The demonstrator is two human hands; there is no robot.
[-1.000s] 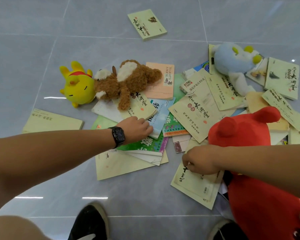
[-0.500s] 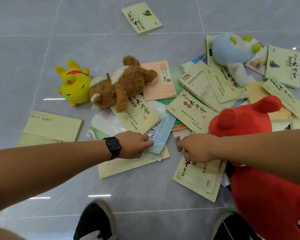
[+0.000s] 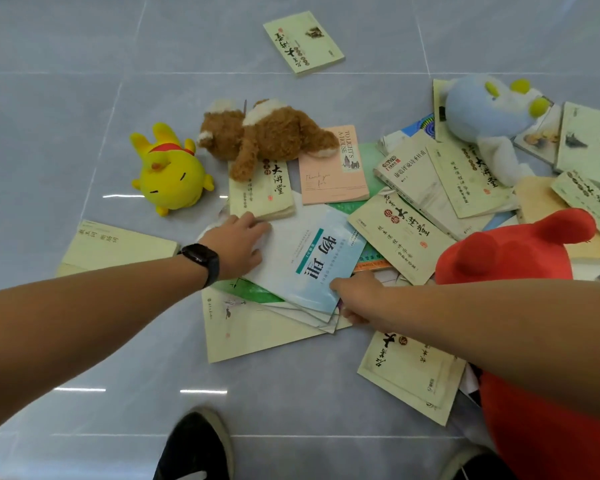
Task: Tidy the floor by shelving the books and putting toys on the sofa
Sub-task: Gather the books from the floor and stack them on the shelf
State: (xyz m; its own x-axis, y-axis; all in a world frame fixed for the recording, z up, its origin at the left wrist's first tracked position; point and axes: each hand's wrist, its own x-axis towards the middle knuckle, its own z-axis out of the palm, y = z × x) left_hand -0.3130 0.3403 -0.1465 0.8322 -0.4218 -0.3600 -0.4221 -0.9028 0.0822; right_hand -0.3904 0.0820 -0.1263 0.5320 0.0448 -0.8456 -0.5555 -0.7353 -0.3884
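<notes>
The pale blue book [image 3: 309, 268] is gripped at its far edge by the left hand [image 3: 238, 245] and near corner by the right hand [image 3: 355, 299], apparently for lifting off the floor pile beside the brown bear [image 3: 267, 136].

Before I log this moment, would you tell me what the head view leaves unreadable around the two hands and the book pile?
- Right hand: fingertips tucked under the blue-white book, so its grip is unclear.
- Left hand: the fingers lie on the pile; whether they hold anything is uncertain.
- Red plush toy: crossed by the right forearm and cut off by the right and bottom edges.
- Green book: mostly buried under the pile.
</notes>
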